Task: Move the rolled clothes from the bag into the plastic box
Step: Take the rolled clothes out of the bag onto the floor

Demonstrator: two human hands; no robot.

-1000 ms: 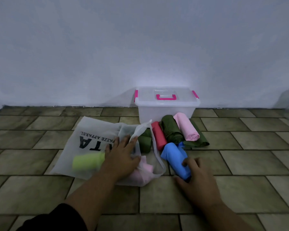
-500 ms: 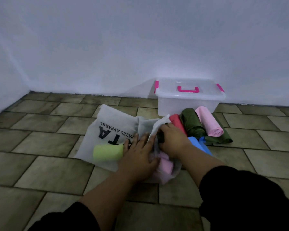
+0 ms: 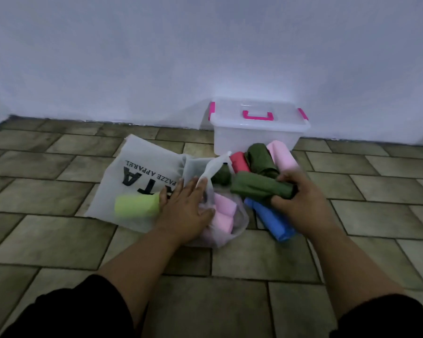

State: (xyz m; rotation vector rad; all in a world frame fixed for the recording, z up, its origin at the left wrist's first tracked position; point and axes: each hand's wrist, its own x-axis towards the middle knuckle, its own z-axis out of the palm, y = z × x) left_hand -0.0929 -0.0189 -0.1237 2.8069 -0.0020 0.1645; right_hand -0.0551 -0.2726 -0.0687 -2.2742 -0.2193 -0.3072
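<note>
- One olive-green roll [image 3: 261, 187] is in your right hand [image 3: 300, 203] just now, fingers curled round its right end and closed on the cloth; it hangs crosswise above the blue roll [image 3: 271, 222], clear of the bag's mouth
- Your left hand [image 3: 186, 211] lies flat on the white bag [image 3: 142, 172], fingers spread and pressing the fabric down near the opening, with the thumb against the pink rolls [image 3: 224, 214] that remain inside
- Several rolls already lie on the tiled floor [image 3: 59, 240] between bag and box: a red one [image 3: 239, 162], a dark green one [image 3: 260, 158], a pale pink one [image 3: 280, 154] and the blue one nearest you; another green roll [image 3: 221, 175] sits at the bag's mouth, and a lime roll [image 3: 136, 206] lies on top of the bag by your left fingers
- The plastic box [image 3: 257, 132] stands against the wall with its lid on and the pink clips at its sides; nothing is in it that you can see, so the lid will want lifting first
- These rolls should be light, soft and springy; nothing fragile here, but held by one end a roll is apt to droop and unwind
- Take each round its middle, palm across the loose edge, so it stays wound
- The bag is thin and limp, so keep it pinned while you draw the pink ones out
</note>
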